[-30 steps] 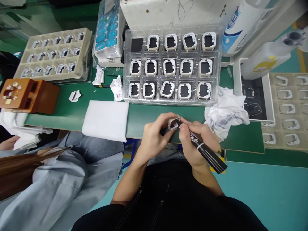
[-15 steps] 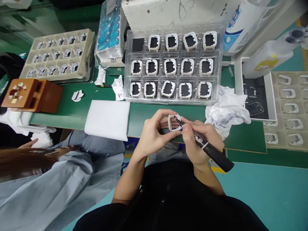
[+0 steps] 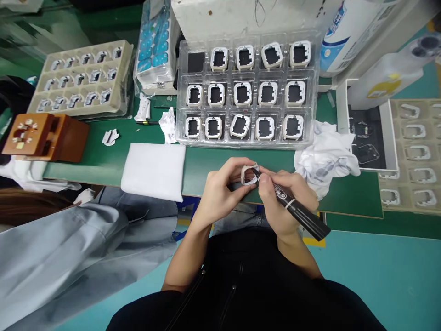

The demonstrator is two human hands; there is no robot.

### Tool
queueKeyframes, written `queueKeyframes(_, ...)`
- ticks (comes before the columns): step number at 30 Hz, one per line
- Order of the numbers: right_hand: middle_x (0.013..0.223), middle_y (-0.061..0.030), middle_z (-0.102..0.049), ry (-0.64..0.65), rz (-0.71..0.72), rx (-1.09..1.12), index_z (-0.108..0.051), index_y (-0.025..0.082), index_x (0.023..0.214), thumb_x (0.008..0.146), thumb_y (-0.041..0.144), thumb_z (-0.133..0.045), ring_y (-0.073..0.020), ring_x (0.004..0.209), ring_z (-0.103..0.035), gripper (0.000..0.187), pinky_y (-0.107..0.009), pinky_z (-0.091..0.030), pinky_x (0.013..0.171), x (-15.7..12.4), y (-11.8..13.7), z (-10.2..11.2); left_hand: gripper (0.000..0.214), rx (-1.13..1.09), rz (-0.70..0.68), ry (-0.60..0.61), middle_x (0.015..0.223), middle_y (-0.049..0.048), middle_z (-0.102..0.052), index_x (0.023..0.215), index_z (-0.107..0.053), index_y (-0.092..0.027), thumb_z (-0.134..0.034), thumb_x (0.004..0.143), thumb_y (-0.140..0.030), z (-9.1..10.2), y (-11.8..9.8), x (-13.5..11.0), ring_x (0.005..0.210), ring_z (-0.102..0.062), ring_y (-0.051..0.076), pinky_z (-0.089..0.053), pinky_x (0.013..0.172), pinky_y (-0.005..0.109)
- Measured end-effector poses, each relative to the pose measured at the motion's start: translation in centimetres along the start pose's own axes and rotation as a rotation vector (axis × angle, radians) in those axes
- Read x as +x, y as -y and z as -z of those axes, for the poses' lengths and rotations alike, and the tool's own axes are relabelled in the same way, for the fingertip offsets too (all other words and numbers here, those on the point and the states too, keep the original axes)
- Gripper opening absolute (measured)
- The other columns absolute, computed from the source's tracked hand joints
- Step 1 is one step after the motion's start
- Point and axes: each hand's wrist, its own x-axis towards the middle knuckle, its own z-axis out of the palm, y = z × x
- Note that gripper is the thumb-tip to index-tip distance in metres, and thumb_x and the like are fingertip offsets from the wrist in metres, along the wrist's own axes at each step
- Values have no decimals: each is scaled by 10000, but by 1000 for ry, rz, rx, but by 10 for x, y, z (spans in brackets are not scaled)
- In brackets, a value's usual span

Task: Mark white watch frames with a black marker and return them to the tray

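My left hand pinches a small white square frame just above the near edge of the green table. My right hand grips a black marker pen, its tip touching the frame's inner right side. Behind the hands lies a clear blister tray holding several white frames with black centres; its top-left pocket shows only black.
A white foam pad lies left of my hands, a crumpled white cloth to the right. A beige tray of parts, a brown wooden fixture, and beige trays at the right surround them. A co-worker's grey sleeve is at lower left.
The frame has tilted in my left fingers while the pen tip stays against it. The co-worker at the left has shifted, their hand gone from sight.
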Motion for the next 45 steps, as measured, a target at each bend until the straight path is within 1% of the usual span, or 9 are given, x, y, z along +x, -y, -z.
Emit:
queueKeyframes(10,1035,4,-886,15,-22,9,-748,225,1081,1102,126,-856,-179,918,-910,148,-253,-753,852,-3,-1,1,371,18,6,4,1311,65,-888,1470,-750,-226,-908,1135,-208,1,1,1,1205,-909,175,-714,1071,224)
queueKeyframes(14,1046,9,-890,17,-16,2,-751,223,1084,1101,132,-859,-167,912,-907,143,-229,-746,846,-3,-1,1,382,13,-12,4,1316,48,-889,1468,-747,-232,-910,1126,-176,2,1,1,1200,-905,152,-697,1066,189)
queueKeyframes(19,1032,-5,-891,0,-11,-7,-749,229,1072,1093,131,-851,-191,869,-899,143,-277,-764,812,-1,-1,-1,388,20,20,-2,1300,58,-890,1465,-752,-227,-917,1117,-183,1,1,2,1189,-911,170,-720,1064,221)
queueKeyframes(23,979,8,-873,4,6,14,-735,220,1051,1095,123,-851,-208,921,-921,157,-261,-754,814,-2,-1,-1,411,-43,11,0,1289,36,-912,1452,-737,-223,-931,1097,-154,0,-2,3,1201,-920,154,-716,1070,187)
queueKeyframes(28,984,0,-858,14,-5,99,-753,211,1110,1077,69,-851,-244,997,-931,176,-332,-790,890,-8,-5,2,503,-136,84,32,1298,73,-925,1440,-723,-203,-1022,1035,-215,3,-5,7,1191,-935,205,-748,1069,234)
queueKeyframes(33,922,-3,-784,-8,24,225,-766,179,1138,1030,9,-849,-170,786,-786,217,-498,-842,1046,-11,-7,2,557,-155,24,55,1315,65,-911,1472,-764,-215,-1061,1001,-195,8,-4,9,1245,-918,190,-727,1102,208)
queueKeyframes(36,918,-14,-778,-21,38,238,-774,174,1163,1020,-6,-852,-178,765,-754,243,-543,-849,1025,-11,-7,1,567,-154,3,59,1335,54,-904,1494,-775,-229,-1054,1004,-170,9,-4,9,1258,-910,173,-714,1115,190)
queueKeyframes(41,919,-17,-770,-9,51,222,-777,178,1184,1010,-3,-854,-191,733,-735,262,-595,-851,1003,-12,-7,3,527,-129,17,63,1343,81,-891,1495,-765,-215,-1025,1036,-197,10,-4,10,1251,-910,207,-741,1120,255)
queueKeyframes(45,906,-15,-751,17,52,231,-775,156,1168,992,-29,-849,-184,731,-729,265,-585,-849,1025,-12,-6,5,511,-127,4,72,1344,69,-871,1485,-773,-229,-1018,1039,-184,11,-2,11,1234,-892,178,-729,1136,242)
